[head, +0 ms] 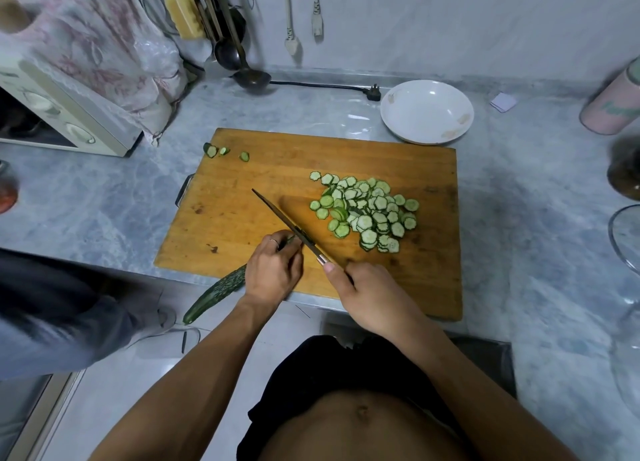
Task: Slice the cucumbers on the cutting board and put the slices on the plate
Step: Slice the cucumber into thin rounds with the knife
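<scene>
1. Cucumber (214, 292) lies slantwise across the near edge of the cutting board (263, 187), its dark uncut end hanging off the bench (104, 197) toward the floor.
2. The left hand (273, 270) rests on top of that cucumber near its cut end, fingers (277, 244) curled down and bunched close together around it; a ring shows on one finger.
3. The right hand (367, 292) grips the handle of a knife (287, 223), fingers wrapped round it with the thumb laid along the top.
4. The knife's blade runs away from the person, up and to the left, its edge down against the cucumber just beside the left fingertips.
5. A heap of thin slices (367, 211) sits on the board to the right of the blade, overlapping each other, well apart from the hands.
6. Three small end pieces (221, 151) lie at the far left corner of the board, one of them just off its edge.
7. A white plate (427, 111) stands on the bench just beyond the board's far right corner, with no slices in it.
8. A ladle (251, 78) leans behind the board by the wall, and a black plug (374, 93) lies near the plate.
9. A toaster oven (52, 114) under a floral cloth stands at the far left.
</scene>
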A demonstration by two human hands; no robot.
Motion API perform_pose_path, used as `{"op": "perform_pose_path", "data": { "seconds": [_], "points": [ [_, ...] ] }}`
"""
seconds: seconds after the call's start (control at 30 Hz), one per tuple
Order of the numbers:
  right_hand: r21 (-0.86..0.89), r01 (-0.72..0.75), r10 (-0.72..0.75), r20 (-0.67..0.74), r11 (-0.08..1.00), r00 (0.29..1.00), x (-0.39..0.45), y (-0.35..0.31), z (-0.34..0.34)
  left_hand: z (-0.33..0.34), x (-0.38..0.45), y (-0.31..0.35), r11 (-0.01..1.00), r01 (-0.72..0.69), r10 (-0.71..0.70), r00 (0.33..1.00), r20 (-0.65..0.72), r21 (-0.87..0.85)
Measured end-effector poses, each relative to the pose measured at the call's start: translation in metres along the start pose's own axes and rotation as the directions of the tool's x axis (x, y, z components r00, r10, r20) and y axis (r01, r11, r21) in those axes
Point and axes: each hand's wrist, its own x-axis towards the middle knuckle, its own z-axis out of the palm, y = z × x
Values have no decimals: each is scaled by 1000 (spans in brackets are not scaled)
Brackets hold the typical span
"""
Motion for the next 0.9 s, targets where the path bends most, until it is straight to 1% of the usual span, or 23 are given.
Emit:
{"op": "perform_pose_path", "data": {
  "seconds": [0.13, 0.27, 0.53, 0.7, 0.9],
  "points": [
    [-26, -35, 36, 35, 999, 999, 4, -2, 0, -1, 1, 2, 1000, 16, -16, 1000, -2, -1],
    [-30, -41, 43, 56, 999, 998, 16, -4, -3, -1, 1, 3, 999, 29, -29, 1000, -8, -20],
    [4, -66, 66, -10, 998, 998, 20, 1, 21, -3, 2, 3, 997, 45, -46, 999, -12, -55],
    [22, -79, 80, -10, 997, 997, 14, 6, 13, -4, 3, 6, 990, 73, -77, 996, -33, -121],
    [-5, -49, 49, 1, 999, 999, -5, 1, 10, -7, 2, 4, 992, 46, -49, 999, -21, -119]
  ]
}}
